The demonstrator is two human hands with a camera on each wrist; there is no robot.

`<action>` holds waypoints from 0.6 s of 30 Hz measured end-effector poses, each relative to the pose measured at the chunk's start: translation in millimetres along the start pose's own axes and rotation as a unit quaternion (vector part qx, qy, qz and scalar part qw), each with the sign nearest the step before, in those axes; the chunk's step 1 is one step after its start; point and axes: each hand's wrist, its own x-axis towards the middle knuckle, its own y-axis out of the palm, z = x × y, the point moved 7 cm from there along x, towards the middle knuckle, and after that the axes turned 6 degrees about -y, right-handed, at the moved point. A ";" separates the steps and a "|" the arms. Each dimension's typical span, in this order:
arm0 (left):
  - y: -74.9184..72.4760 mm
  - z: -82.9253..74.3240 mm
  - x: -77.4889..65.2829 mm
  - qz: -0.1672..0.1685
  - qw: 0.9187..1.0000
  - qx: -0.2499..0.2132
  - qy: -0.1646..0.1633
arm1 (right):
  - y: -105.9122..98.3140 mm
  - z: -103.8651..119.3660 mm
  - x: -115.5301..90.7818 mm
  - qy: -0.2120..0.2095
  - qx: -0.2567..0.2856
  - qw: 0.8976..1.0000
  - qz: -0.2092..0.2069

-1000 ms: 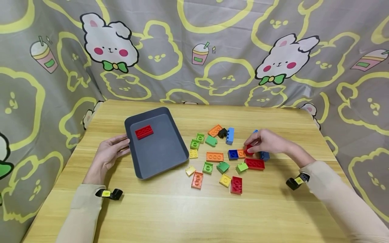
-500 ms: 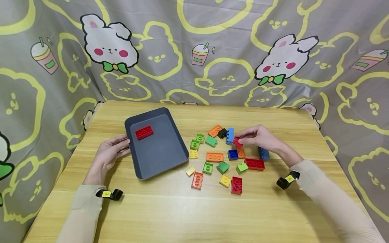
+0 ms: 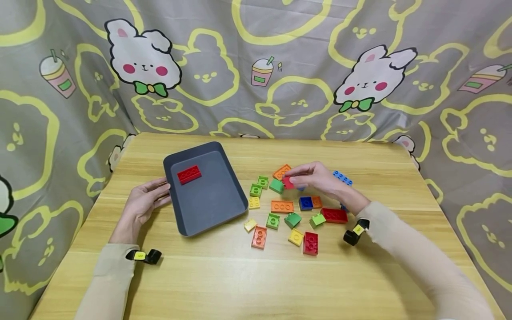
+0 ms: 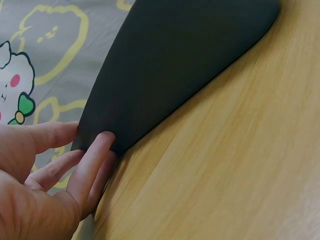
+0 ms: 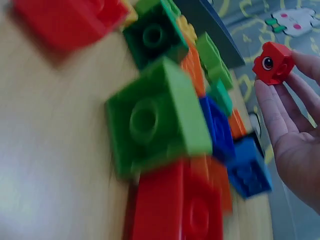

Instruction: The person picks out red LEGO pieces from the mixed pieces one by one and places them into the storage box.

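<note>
My left hand (image 3: 148, 198) rests against the outer left side of a dark grey tray (image 3: 236, 216). In the left wrist view its extended fingers (image 4: 92, 162) touch the tray's outer wall (image 4: 175, 60). A long red brick (image 3: 189, 175) lies inside the tray. My right hand (image 3: 316, 178) pinches a small red brick (image 3: 288, 182) between thumb and fingers, above the loose bricks. In the right wrist view, this red brick (image 5: 274, 63) has a printed eye on its side and is held up off the table.
Several loose bricks cover the wooden table (image 3: 224, 275) right of the tray, among them an orange brick (image 3: 282, 206), a dark blue brick (image 3: 306, 203), a red brick (image 3: 310, 243) and a studded blue brick (image 3: 342, 178). A patterned curtain (image 3: 224, 66) stands behind.
My right hand has lifted the small red brick from the right side of the loose bricks and carried it leftward. The left hand and tray have stayed in place.
</note>
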 end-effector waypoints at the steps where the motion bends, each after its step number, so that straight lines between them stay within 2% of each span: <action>1: 0.1 0.0 -0.1 0.001 1.000 -0.001 0.001 | 4.7 2.0 3.7 0.000 0.002 1.000 0.003; 7: 0.3 -0.3 -0.7 0.000 1.000 -0.009 0.002 | 33.3 10.8 24.9 -0.005 0.020 0.999 0.025; 14: -0.3 -2.0 -1.6 0.005 1.000 -0.014 0.007 | 73.8 18.4 51.0 -0.045 0.023 0.997 0.056; 18: 0.5 -1.5 -1.3 0.006 1.000 -0.015 0.003 | 95.4 21.1 64.4 -0.053 0.029 0.996 0.061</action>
